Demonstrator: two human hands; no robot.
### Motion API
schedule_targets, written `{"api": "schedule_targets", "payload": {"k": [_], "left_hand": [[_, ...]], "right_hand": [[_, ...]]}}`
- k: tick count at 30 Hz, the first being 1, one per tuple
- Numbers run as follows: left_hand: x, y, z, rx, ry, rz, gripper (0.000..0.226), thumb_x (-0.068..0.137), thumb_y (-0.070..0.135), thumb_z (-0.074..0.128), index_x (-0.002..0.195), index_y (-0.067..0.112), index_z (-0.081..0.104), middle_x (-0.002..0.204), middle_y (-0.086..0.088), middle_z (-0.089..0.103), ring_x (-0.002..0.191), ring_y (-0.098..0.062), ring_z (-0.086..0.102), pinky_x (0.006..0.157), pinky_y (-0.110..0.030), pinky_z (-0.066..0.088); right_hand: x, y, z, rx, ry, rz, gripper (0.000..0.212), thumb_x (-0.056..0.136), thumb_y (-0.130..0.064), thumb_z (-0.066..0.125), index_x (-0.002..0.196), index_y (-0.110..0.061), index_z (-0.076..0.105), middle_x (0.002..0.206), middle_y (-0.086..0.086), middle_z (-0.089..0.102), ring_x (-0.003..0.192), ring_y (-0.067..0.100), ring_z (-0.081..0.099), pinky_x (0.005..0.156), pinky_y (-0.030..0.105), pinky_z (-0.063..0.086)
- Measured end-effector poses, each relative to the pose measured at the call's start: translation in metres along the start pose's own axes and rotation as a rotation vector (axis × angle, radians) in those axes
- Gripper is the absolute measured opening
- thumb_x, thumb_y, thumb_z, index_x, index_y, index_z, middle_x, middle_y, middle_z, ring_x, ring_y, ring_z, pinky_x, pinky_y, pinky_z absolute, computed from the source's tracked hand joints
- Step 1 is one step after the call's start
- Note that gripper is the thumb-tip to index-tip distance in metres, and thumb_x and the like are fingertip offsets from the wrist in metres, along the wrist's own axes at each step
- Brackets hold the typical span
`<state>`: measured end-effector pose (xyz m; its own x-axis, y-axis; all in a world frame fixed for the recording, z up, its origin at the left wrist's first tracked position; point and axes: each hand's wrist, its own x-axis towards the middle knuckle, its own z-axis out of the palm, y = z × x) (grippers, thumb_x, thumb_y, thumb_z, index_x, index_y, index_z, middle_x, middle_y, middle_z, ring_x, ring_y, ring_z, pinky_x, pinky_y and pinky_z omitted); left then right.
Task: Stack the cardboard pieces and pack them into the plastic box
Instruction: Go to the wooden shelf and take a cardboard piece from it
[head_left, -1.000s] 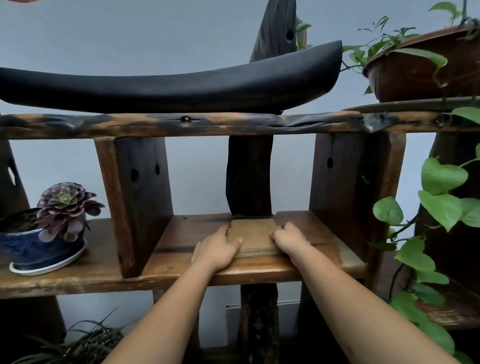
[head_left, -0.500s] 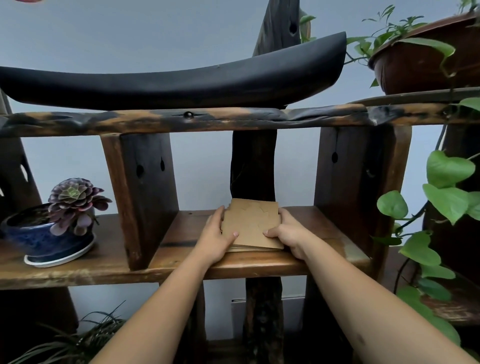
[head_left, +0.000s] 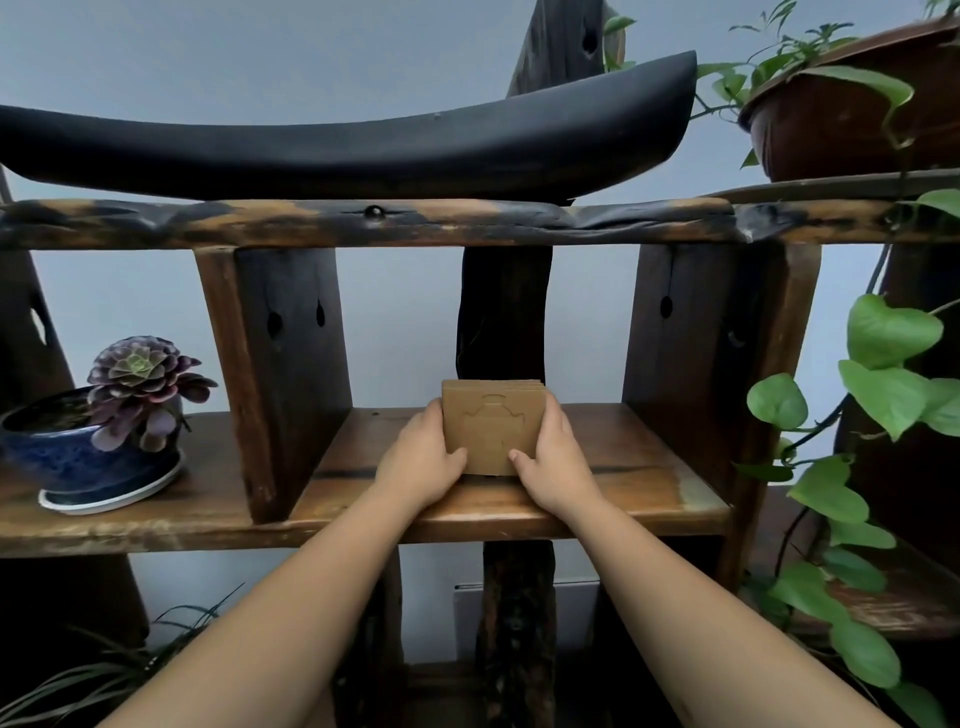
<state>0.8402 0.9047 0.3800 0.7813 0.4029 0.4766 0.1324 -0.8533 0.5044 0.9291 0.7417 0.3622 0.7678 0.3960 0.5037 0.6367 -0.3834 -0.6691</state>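
- Wooden shelf (head_left: 649, 470) of dark, rough planks fills the view against a pale grey wall, with a long black curved piece (head_left: 337, 148) resting on the top rail.
- Far left on the shelf sits a purple succulent (head_left: 140, 387) in a blue pot (head_left: 67, 457), well apart from the work.
- Left hand (head_left: 421, 462) grips the left edge of the cardboard stack (head_left: 491, 428), thumb across the front face.
- That stack stands upright on its lower edge in the middle bay, just before the dark central post (head_left: 504, 312); several sheet edges show at its top right.
- Right hand (head_left: 556, 462) clamps the opposite edge, thumb also on the front.
- Risk, as I judge it: squeezed only at the sides, inner sheets could slide out or fan when lifted.
- Bay uprights on both sides narrow the way out.
- Trailing green leaves (head_left: 893, 332) hang at far right, near the right forearm's path.
- No plastic box is in view.
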Motion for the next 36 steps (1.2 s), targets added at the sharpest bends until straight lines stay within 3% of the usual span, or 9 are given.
{"api": "schedule_targets", "payload": {"k": [2, 4, 7, 11, 14, 16, 21, 28, 36], "left_hand": [[0.006, 0.003, -0.006, 0.107, 0.007, -0.020, 0.055, 0.077, 0.057, 0.052, 0.121, 0.024, 0.047, 0.115, 0.000, 0.062, 0.103, -0.023, 0.060, 0.081, -0.039, 0.052], [0.012, 0.006, -0.008, 0.065, -0.009, -0.038, 0.058, 0.079, 0.065, 0.045, 0.117, 0.021, 0.051, 0.111, -0.001, 0.063, 0.101, -0.024, 0.061, 0.079, -0.037, 0.050], [0.008, 0.005, -0.001, -0.300, -0.070, -0.044, 0.050, 0.091, 0.050, 0.048, 0.129, 0.019, 0.045, 0.125, -0.003, 0.059, 0.114, -0.021, 0.056, 0.087, -0.031, 0.044], [-0.004, -0.004, 0.010, -0.347, -0.005, 0.004, 0.046, 0.095, 0.034, 0.050, 0.135, 0.016, 0.037, 0.130, -0.006, 0.054, 0.119, -0.021, 0.052, 0.098, -0.034, 0.043], [-0.004, -0.008, 0.008, -0.424, -0.009, -0.034, 0.052, 0.094, 0.032, 0.054, 0.138, 0.018, 0.030, 0.130, -0.002, 0.054, 0.118, -0.020, 0.052, 0.098, -0.032, 0.041], [-0.003, -0.010, 0.007, -0.470, -0.041, -0.077, 0.061, 0.092, 0.032, 0.057, 0.142, 0.021, 0.023, 0.125, 0.004, 0.050, 0.114, -0.015, 0.051, 0.096, -0.028, 0.039], [-0.002, -0.014, 0.005, -0.522, -0.097, -0.104, 0.042, 0.086, 0.028, 0.069, 0.120, 0.021, 0.046, 0.113, 0.007, 0.059, 0.101, -0.009, 0.055, 0.082, -0.021, 0.041], [0.000, -0.015, 0.008, -0.422, -0.079, -0.075, 0.039, 0.087, 0.028, 0.066, 0.119, 0.021, 0.046, 0.115, 0.007, 0.057, 0.100, -0.009, 0.050, 0.086, -0.025, 0.038], [0.001, -0.008, 0.006, -0.421, -0.117, -0.176, 0.045, 0.082, 0.030, 0.072, 0.117, 0.016, 0.047, 0.120, -0.003, 0.061, 0.103, -0.016, 0.056, 0.085, -0.028, 0.042]], "right_hand": [[0.001, 0.000, 0.002, -0.019, 0.001, 0.026, 0.080, 0.082, -0.033, 0.068, 0.143, -0.032, 0.018, 0.139, 0.002, 0.038, 0.121, 0.022, 0.049, 0.101, 0.040, 0.043], [0.002, 0.000, 0.001, -0.007, 0.000, 0.055, 0.072, 0.082, -0.044, 0.064, 0.140, -0.030, 0.024, 0.136, 0.001, 0.043, 0.118, 0.022, 0.051, 0.097, 0.040, 0.046], [0.004, 0.001, -0.002, 0.084, -0.015, 0.073, 0.068, 0.086, -0.045, 0.059, 0.142, -0.026, 0.026, 0.136, 0.002, 0.052, 0.121, 0.024, 0.052, 0.098, 0.038, 0.044], [0.006, 0.002, -0.007, 0.130, -0.044, 0.142, 0.080, 0.088, -0.037, 0.063, 0.148, -0.027, 0.011, 0.139, 0.006, 0.051, 0.124, 0.026, 0.051, 0.102, 0.037, 0.041], [0.004, 0.003, -0.010, 0.178, -0.052, 0.141, 0.077, 0.087, -0.036, 0.067, 0.146, -0.026, 0.019, 0.136, 0.004, 0.053, 0.123, 0.023, 0.051, 0.097, 0.030, 0.040], [0.003, 0.003, -0.012, 0.167, -0.073, 0.137, 0.072, 0.085, -0.037, 0.069, 0.142, -0.025, 0.026, 0.135, 0.003, 0.053, 0.122, 0.023, 0.052, 0.098, 0.032, 0.042], [0.004, 0.004, -0.016, 0.212, -0.130, 0.161, 0.073, 0.079, -0.033, 0.076, 0.135, -0.027, 0.030, 0.129, 0.002, 0.054, 0.116, 0.021, 0.053, 0.098, 0.033, 0.043], [0.007, 0.008, -0.013, 0.185, -0.126, 0.191, 0.062, 0.075, -0.035, 0.079, 0.122, -0.019, 0.042, 0.122, 0.001, 0.059, 0.109, 0.019, 0.057, 0.090, 0.030, 0.045], [0.008, 0.008, -0.012, 0.215, -0.126, 0.195, 0.053, 0.071, -0.033, 0.082, 0.112, -0.024, 0.050, 0.112, -0.005, 0.064, 0.101, 0.013, 0.061, 0.082, 0.026, 0.046]]}}
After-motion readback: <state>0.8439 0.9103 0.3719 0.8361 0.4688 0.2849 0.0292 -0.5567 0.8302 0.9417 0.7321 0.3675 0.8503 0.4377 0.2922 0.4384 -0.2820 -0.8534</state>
